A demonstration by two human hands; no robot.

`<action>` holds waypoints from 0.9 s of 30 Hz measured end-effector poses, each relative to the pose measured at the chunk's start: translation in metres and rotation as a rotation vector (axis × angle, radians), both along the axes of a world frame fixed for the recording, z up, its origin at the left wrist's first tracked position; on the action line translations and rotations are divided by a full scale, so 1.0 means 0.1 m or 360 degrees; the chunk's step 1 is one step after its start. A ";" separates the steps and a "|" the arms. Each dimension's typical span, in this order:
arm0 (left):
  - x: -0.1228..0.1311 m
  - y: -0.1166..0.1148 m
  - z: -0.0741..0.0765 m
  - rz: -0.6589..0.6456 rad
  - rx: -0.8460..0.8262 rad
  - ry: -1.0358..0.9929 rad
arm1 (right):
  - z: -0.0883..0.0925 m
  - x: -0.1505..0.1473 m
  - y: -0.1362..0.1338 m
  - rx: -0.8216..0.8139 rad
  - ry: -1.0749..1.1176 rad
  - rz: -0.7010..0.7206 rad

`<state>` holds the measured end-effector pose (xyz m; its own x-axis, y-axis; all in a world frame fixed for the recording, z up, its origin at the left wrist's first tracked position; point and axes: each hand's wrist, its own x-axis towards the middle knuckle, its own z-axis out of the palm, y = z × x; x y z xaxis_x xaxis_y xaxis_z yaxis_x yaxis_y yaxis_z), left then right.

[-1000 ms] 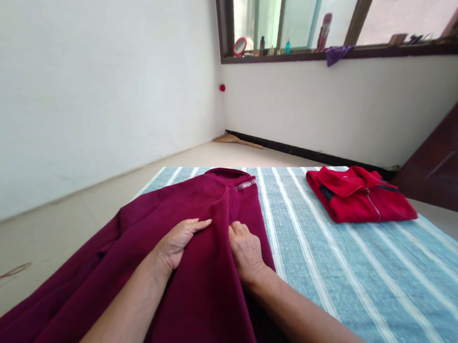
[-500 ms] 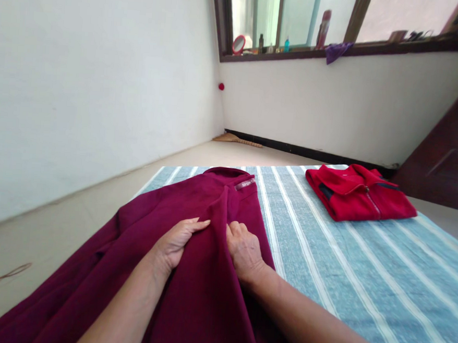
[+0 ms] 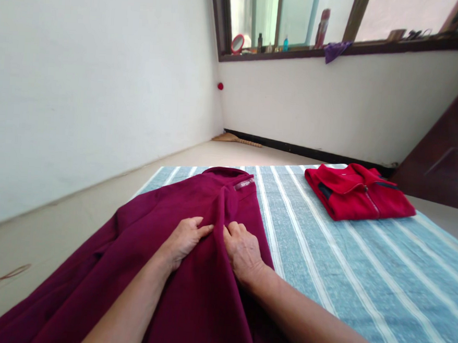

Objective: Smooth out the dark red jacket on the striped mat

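— What have your hands got hold of?

— From my head camera, both rest on the maroon jacket (image 3: 136, 269), which lies spread over the near left part of the striped blue sheet (image 3: 362, 285) and spills off its left edge toward the floor (image 3: 52, 227). My left hand (image 3: 183, 240) lies palm down on the cloth, fingers together and pointing right, tips against a raised fold that runs up the middle of the jacket. My right hand (image 3: 243, 251) sits just on the other side of that fold, fingers curled down into the cloth. The fingertips of both hands nearly meet across the ridge. Whether either hand truly pinches the fabric, I cannot tell; both press on it.

— And the collar?

— It lies at the far end, beyond my hands, with a small pinkish label (image 3: 244, 183) beside it.

— Anything else on the sheet?

— A folded red jacket (image 3: 358, 193), far right, well apart from the maroon one. Behind it a white wall (image 3: 316, 104), and above that a window sill (image 3: 339, 47) with small bottles, a round mirror and a purple cloth (image 3: 335, 49). A dark wooden door (image 3: 453, 150) stands at the right.
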<state>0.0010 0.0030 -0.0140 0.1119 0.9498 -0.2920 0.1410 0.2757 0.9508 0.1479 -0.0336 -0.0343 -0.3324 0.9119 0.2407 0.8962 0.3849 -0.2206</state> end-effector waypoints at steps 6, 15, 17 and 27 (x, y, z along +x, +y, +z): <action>0.00 0.02 0.02 -0.0074 0.0315 0.0483 | 0.02 0.00 -0.03 0.0134 0.0000 -0.0045; -0.04 0.12 -0.05 -0.0075 0.0761 0.1144 | 0.11 -0.01 -0.10 0.0157 -0.0107 -0.0031; -0.03 0.11 -0.04 -0.0070 0.0777 0.1170 | 0.14 0.00 -0.09 0.0042 -0.0095 -0.0019; -0.06 0.10 -0.01 -0.0009 0.0693 0.1173 | 0.24 0.07 -0.03 -0.0300 0.0254 -0.0197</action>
